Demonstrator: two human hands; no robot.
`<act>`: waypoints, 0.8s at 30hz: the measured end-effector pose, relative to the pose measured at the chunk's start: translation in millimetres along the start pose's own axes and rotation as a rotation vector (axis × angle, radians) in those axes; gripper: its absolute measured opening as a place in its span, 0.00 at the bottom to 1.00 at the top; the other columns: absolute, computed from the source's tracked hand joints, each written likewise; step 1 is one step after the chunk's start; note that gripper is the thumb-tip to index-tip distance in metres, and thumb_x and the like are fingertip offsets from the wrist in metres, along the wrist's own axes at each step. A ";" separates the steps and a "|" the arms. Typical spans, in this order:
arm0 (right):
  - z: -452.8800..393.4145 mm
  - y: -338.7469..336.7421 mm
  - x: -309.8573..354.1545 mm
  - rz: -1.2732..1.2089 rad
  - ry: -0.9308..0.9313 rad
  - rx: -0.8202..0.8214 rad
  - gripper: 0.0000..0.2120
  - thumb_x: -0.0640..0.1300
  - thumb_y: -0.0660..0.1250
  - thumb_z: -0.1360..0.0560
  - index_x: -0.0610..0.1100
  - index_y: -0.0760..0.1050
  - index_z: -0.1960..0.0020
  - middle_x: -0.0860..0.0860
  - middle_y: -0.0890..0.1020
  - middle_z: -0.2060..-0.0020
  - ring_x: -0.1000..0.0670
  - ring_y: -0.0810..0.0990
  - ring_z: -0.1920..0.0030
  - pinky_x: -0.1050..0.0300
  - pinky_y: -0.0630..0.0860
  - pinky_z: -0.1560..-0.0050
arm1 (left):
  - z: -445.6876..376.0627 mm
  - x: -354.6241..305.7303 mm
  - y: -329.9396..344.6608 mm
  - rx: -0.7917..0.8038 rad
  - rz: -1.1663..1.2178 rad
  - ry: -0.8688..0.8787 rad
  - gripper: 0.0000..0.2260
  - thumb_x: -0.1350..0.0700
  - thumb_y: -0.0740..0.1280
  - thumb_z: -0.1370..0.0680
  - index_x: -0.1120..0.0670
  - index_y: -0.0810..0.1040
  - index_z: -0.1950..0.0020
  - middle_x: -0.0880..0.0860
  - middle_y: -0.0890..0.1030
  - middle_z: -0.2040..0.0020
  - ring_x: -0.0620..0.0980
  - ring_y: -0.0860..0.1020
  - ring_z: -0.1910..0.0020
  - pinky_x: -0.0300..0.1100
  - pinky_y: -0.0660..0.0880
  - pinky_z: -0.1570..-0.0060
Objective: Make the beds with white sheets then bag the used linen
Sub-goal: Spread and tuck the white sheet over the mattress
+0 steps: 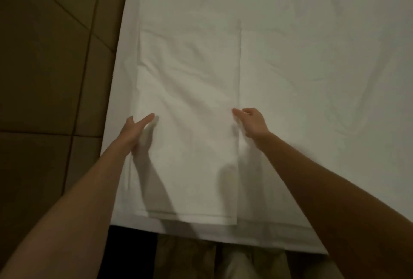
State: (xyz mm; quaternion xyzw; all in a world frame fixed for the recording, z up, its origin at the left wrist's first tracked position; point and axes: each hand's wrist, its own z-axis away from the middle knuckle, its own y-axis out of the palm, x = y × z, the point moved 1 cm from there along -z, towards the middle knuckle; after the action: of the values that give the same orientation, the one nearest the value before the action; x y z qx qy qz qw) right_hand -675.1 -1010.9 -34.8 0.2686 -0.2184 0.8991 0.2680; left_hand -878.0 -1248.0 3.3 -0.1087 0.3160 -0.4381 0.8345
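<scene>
A bed covered with a white sheet (301, 55) fills most of the view. On its near left part lies a folded white linen piece (190, 122), a long flat rectangle reaching to the near edge. My left hand (136, 128) lies at the folded piece's left edge with fingers straight, just above or on the cloth. My right hand (250, 122) is at its right edge, index finger pointing at the fold and the other fingers loosely curled. Whether it pinches the edge is unclear.
Brown tiled floor (51, 77) runs along the bed's left side. The bed's near edge (223, 236) is right in front of my legs (223, 260). The sheet to the right shows soft wrinkles.
</scene>
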 end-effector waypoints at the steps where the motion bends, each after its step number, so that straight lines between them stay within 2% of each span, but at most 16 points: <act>1: -0.6 -0.9 -9.2 -0.007 0.057 0.002 0.25 0.59 0.71 0.29 0.43 0.73 0.41 0.47 0.73 0.50 0.48 0.73 0.51 0.61 0.70 0.64 | -8.5 10.2 -0.4 -0.009 0.010 0.001 0.53 0.30 0.72 0.35 0.55 0.54 0.21 0.56 0.61 0.23 0.59 0.63 0.26 0.57 0.63 0.29; 3: 5.5 4.9 -23.8 -0.056 0.166 0.065 0.29 0.59 0.73 0.31 0.42 0.73 0.39 0.47 0.77 0.47 0.48 0.77 0.51 0.59 0.75 0.66 | -34.7 37.3 -4.0 -0.028 0.031 -0.011 0.62 0.25 0.74 0.49 0.55 0.60 0.23 0.56 0.67 0.26 0.58 0.68 0.29 0.56 0.66 0.31; 4: 9.8 10.2 -29.7 -0.092 0.194 0.101 0.29 0.57 0.75 0.32 0.41 0.74 0.39 0.46 0.79 0.48 0.49 0.79 0.53 0.58 0.77 0.64 | -47.7 49.7 -4.6 -0.032 0.049 -0.022 0.63 0.25 0.74 0.52 0.55 0.62 0.24 0.55 0.69 0.27 0.58 0.70 0.31 0.56 0.68 0.31; 6: 17.5 21.6 -36.5 -0.152 0.204 0.145 0.24 0.53 0.76 0.32 0.40 0.78 0.42 0.48 0.82 0.53 0.50 0.81 0.55 0.55 0.80 0.56 | -37.6 44.7 -2.8 -0.013 0.110 -0.044 0.57 0.28 0.76 0.47 0.56 0.65 0.26 0.54 0.73 0.30 0.57 0.73 0.34 0.55 0.70 0.33; 8: 21.4 30.8 -36.7 -0.206 0.181 0.136 0.22 0.49 0.78 0.33 0.41 0.80 0.43 0.50 0.83 0.56 0.51 0.82 0.55 0.55 0.79 0.50 | -25.7 36.1 1.5 -0.014 0.165 -0.043 0.42 0.37 0.77 0.36 0.57 0.70 0.29 0.54 0.77 0.35 0.56 0.76 0.38 0.51 0.71 0.34; 10: 20.4 32.6 -35.1 -0.236 0.143 0.100 0.21 0.46 0.78 0.33 0.40 0.79 0.43 0.50 0.83 0.55 0.53 0.81 0.57 0.59 0.78 0.52 | -23.6 34.2 6.3 -0.019 0.181 -0.037 0.31 0.44 0.75 0.30 0.58 0.73 0.32 0.54 0.79 0.38 0.56 0.77 0.40 0.50 0.72 0.36; 14: 19.0 22.6 -30.6 -0.220 0.045 0.104 0.17 0.42 0.78 0.32 0.42 0.78 0.45 0.50 0.83 0.56 0.59 0.80 0.61 0.69 0.77 0.64 | -12.6 25.0 9.4 -0.061 0.200 0.006 0.25 0.49 0.74 0.27 0.58 0.75 0.34 0.55 0.80 0.40 0.56 0.78 0.43 0.50 0.73 0.37; 16: 15.6 9.0 -22.5 -0.228 0.002 0.111 0.16 0.41 0.77 0.32 0.41 0.79 0.46 0.47 0.84 0.54 0.58 0.81 0.62 0.69 0.78 0.64 | -5.2 17.4 15.2 -0.037 0.202 0.025 0.22 0.51 0.73 0.26 0.58 0.76 0.35 0.54 0.80 0.41 0.54 0.79 0.45 0.49 0.74 0.39; 19: 4.7 -31.8 -1.0 -0.180 -0.075 0.062 0.17 0.42 0.77 0.32 0.40 0.79 0.44 0.46 0.83 0.53 0.57 0.81 0.62 0.68 0.78 0.65 | 8.2 0.4 43.2 0.053 0.242 0.057 0.15 0.53 0.71 0.24 0.54 0.76 0.40 0.52 0.81 0.45 0.47 0.80 0.54 0.44 0.74 0.49; 22: -7.5 -85.3 26.6 -0.127 -0.104 0.061 0.16 0.43 0.76 0.31 0.41 0.78 0.46 0.48 0.83 0.55 0.56 0.82 0.62 0.65 0.79 0.65 | 23.6 -6.1 87.3 0.076 0.369 0.037 0.17 0.53 0.71 0.24 0.57 0.76 0.37 0.54 0.81 0.43 0.49 0.80 0.55 0.45 0.75 0.51; 24: -15.4 -117.4 31.4 -0.048 -0.078 0.078 0.18 0.46 0.77 0.32 0.40 0.78 0.45 0.47 0.84 0.53 0.52 0.83 0.59 0.60 0.80 0.62 | 38.1 6.7 120.0 0.102 0.422 -0.019 0.22 0.50 0.73 0.27 0.57 0.76 0.36 0.57 0.82 0.42 0.52 0.81 0.54 0.47 0.77 0.50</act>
State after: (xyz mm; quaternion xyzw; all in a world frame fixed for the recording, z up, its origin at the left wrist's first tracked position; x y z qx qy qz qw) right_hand -632.7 -901.9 1.5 0.3191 -0.1871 0.8889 0.2702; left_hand -772.1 -1185.9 -25.1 -0.0020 0.3016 -0.2679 0.9150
